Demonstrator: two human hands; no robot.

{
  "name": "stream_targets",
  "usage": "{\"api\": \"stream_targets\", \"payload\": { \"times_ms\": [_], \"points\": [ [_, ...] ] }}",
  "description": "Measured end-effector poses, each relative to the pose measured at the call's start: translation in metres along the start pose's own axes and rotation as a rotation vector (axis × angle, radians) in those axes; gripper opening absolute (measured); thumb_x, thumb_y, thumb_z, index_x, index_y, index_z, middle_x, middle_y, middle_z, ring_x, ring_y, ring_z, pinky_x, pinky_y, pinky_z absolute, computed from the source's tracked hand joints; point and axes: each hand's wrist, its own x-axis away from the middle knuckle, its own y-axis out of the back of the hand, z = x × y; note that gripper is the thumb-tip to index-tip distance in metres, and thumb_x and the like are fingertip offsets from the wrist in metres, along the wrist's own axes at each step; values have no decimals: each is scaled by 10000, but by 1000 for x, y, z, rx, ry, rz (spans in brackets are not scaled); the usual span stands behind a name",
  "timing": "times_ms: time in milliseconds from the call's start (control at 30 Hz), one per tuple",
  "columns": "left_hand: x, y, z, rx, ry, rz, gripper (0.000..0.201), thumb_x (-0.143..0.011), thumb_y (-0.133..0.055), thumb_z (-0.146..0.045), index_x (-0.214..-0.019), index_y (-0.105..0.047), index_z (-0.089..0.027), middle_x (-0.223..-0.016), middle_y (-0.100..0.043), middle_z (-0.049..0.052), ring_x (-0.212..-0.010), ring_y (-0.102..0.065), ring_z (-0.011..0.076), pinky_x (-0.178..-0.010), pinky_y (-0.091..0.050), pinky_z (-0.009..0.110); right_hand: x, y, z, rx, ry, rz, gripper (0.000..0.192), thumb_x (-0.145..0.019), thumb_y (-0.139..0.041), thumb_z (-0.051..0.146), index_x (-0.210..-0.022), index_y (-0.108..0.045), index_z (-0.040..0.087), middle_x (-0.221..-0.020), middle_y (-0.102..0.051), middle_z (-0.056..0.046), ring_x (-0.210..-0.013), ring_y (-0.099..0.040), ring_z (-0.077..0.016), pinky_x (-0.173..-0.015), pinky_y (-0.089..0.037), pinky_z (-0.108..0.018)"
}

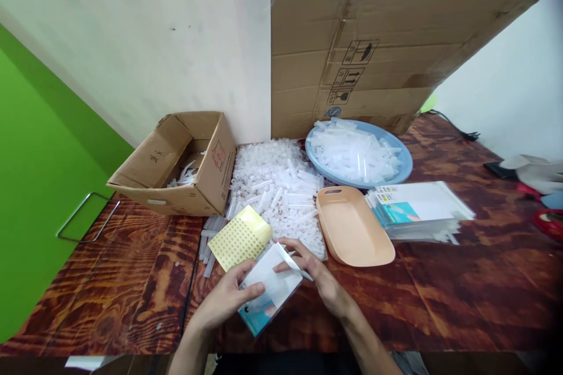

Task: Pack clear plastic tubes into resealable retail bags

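Observation:
My left hand (229, 299) grips a flat clear packet (269, 292) with a white and teal card inside, held just above the near part of the wooden table (440, 299). My right hand (314, 272) pinches the packet's open top flap between thumb and fingers. Just beyond my hands lies a yellow sticker sheet (241, 238) with rows of small dots. Behind it is a heap of small clear plastic tubes (277, 187).
An empty peach tray (352, 228) sits right of the heap. A stack of packets (417, 208) lies further right, a blue basin of clear tubes (358, 155) behind. An open cardboard box (180, 164) stands at left, a big cardboard sheet (387, 47) against the wall.

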Motion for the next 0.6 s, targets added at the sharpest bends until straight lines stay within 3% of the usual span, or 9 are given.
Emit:
{"api": "stream_targets", "payload": {
  "times_ms": [67,133,167,233,300,367,433,500,600],
  "points": [
    [-1,0,-5,-44,-37,-60,551,-839,-712,-542,-1212,-664,-139,-1107,-714,103,-1003,-641,281,-860,-513,351,-5,0,-6,-77,7,-229,570,-1018,-287,618,-1218,-680,256,-1301,-605,-105,-1135,-607,-272,-949,-505,-410],
    [-2,-5,-9,-143,-113,-205,549,-893,-667,-491,-1346,-608,-187,-1321,-651,115,-1231,-566,324,-1046,-447,427,-10,-1,-11,-123,21,-488,464,-1031,-339,557,-1212,-636,249,-1146,-648,-96,-961,-642,-230,-843,-537,-367],
    [-3,-9,-11,-213,-166,-297,549,-917,-646,-459,-1402,-565,-215,-1399,-605,106,-1317,-507,323,-1111,-395,444,-12,-3,-12,-123,20,-543,412,-1029,-382,527,-1179,-634,238,-1071,-656,-87,-892,-643,-218,-800,-542,-349],
    [-4,-20,-14,-386,-309,-446,519,-964,-594,-374,-1462,-500,-263,-1451,-565,88,-1369,-465,296,-1145,-366,446,-14,-9,-8,-88,7,-486,347,-1004,-486,489,-1164,-632,218,-1001,-667,-80,-862,-652,-220,-765,-549,-335],
    [-4,-35,-18,-623,-474,-500,464,-1001,-516,-251,-1461,-500,-310,-1432,-581,84,-1315,-515,281,-1099,-413,447,-15,-16,1,-18,8,-393,375,-969,-562,478,-1223,-623,210,-1058,-684,-95,-928,-666,-246,-778,-558,-336],
    [-3,-50,-22,-880,-608,-479,488,-994,-496,-178,-1458,-504,-327,-1424,-585,99,-1254,-553,296,-1041,-446,467,-18,-19,9,83,3,-413,371,-953,-596,461,-1217,-647,206,-1114,-696,-101,-980,-668,-262,-817,-552,-335],
    [-1,-61,-26,-1041,-676,-417,529,-965,-570,-221,-1480,-476,-298,-1433,-570,132,-1236,-555,331,-998,-467,488,-20,-18,13,189,-25,-471,310,-956,-594,441,-1093,-711,188,-1058,-725,-99,-950,-673,-261,-820,-540,-323],
    [-2,-66,-31,-1048,-710,-384,562,-937,-631,-281,-1475,-471,-256,-1408,-576,160,-1225,-562,341,-970,-495,482,-21,-13,13,255,-58,-501,304,-961,-584,439,-1001,-734,177,-980,-743,-95,-856,-677,-247,-767,-533,-310],
    [-11,-66,-39,-916,-737,-468,408,-966,-572,-211,-1372,-559,-244,-1312,-614,146,-1189,-592,285,-964,-525,428,-20,-7,10,296,-67,-437,297,-968,-577,437,-1054,-711,186,-997,-742,-86,-778,-671,-225,-721,-524,-299]
  ]
}}
